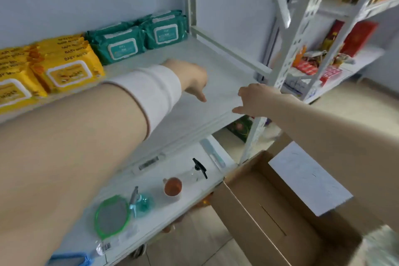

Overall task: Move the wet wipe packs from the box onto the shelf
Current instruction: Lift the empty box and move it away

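Observation:
Yellow baby wipe packs (64,67) and teal wipe packs (138,36) lie in stacks along the back of the white shelf (216,67). My left hand (192,77), with a white band on the wrist, hovers over the bare part of the shelf, fingers pointing down and holding nothing. My right hand (257,99) is at the shelf's front edge near the upright post, fingers loosely spread and holding nothing. The open cardboard box (254,205) stands on the floor at lower right; I see no packs inside its visible part.
The lower shelf (151,179) holds a green-rimmed round object (112,216), a blue spray bottle (142,201), a cup of orange liquid (172,188) and a black-topped bottle (199,168). A second white rack (336,49) with red and orange goods stands at right.

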A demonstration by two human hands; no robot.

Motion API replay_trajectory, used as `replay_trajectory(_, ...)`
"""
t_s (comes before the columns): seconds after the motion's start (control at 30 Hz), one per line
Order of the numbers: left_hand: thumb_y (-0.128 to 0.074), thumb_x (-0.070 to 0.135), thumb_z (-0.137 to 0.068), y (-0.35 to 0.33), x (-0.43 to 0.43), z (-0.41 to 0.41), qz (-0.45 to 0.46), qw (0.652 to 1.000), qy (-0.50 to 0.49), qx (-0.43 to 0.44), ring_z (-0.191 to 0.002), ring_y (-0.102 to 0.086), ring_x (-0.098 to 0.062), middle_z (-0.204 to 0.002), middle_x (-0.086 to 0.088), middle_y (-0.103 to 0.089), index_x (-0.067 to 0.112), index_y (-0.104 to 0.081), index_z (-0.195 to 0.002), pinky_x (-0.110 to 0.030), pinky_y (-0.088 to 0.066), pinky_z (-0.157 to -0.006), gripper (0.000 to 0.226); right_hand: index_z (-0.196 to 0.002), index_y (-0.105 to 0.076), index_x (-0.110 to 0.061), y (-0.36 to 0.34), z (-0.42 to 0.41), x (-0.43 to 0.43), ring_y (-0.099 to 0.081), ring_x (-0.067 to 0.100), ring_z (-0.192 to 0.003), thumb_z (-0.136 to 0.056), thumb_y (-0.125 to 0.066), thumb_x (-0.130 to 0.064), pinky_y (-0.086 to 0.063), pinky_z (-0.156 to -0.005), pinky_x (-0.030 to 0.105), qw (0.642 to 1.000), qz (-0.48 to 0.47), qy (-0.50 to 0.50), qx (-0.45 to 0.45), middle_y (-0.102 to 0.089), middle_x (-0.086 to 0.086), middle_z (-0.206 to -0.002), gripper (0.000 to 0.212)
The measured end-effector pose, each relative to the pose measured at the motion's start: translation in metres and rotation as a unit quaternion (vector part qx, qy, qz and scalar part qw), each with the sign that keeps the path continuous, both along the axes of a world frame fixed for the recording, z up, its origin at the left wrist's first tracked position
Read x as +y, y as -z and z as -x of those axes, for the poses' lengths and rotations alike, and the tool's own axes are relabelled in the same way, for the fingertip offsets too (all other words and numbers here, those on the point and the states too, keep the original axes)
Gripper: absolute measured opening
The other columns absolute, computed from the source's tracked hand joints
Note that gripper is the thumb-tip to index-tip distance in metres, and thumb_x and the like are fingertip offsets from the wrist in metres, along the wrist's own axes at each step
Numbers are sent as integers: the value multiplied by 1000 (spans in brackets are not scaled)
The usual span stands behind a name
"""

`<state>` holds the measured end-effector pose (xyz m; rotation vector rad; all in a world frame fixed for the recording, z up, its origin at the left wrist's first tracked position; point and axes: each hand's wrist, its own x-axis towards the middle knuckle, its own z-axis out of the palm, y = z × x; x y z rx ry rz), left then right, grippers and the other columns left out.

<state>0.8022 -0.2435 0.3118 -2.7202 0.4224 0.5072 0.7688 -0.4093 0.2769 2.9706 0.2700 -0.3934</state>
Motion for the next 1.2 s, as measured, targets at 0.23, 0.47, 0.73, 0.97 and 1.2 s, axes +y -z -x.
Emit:
replay_trajectory(0.23, -55, 51, -86, 64, -167, 33, 38, 989, 140, 33, -108, -57, -31, -123, -8, -59, 14, -52, -127, -43, -49, -87, 55, -130, -50, -11, 69, 70, -183, -52, 29, -115, -92, -48, -47, -47, -93, 36, 986, -15, 147, 76, -54, 9, -130, 52)
replay_trajectory(0.47, -47, 47, -92, 166, -236, 28, 36, 977, 194, 77, -109, -57, -28, -123, -7, -59, 17, -45, -130, -36, -40, -72, 48, -126, -51, -10, 180, 120, -262, -54, 30, -112, -90, -51, -46, -49, -87, 38, 932, -79, 319, 155, -57, 10, -124, 51)
replay_trajectory(0.73, -54, 43, -89, 352, -250, 10, 171, 959, 16, 224, -130, -41, -30, -143, -11, -40, 16, -29, -142, -43, -37, -104, 65, -144, -28, -9, 345, 198, -255, -47, 28, -125, -90, -54, -44, -43, -101, 37, 745, -258, 579, 210, -45, 14, -139, 69)
replay_trajectory(0.97, -64, 31, -85, 511, -205, -40, 201, 956, -163, 141, -136, -27, -37, -147, -22, -31, 5, -24, -144, -48, -26, -111, 76, -145, -22, 0, 488, 213, -285, -32, 35, -133, -87, -60, -37, -24, -111, 41, 638, -194, 745, 16, -38, 20, -144, 79)
replay_trajectory(1.2, -55, 34, -91, 585, -190, -66, 171, 961, -174, 134, -123, -44, -45, -134, -25, -49, 0, -38, -136, -51, -39, -98, 59, -138, -37, -3, 545, 222, -308, -36, 36, -123, -84, -64, -27, -32, -103, 46, 592, -111, 782, -157, -40, 23, -129, 65)
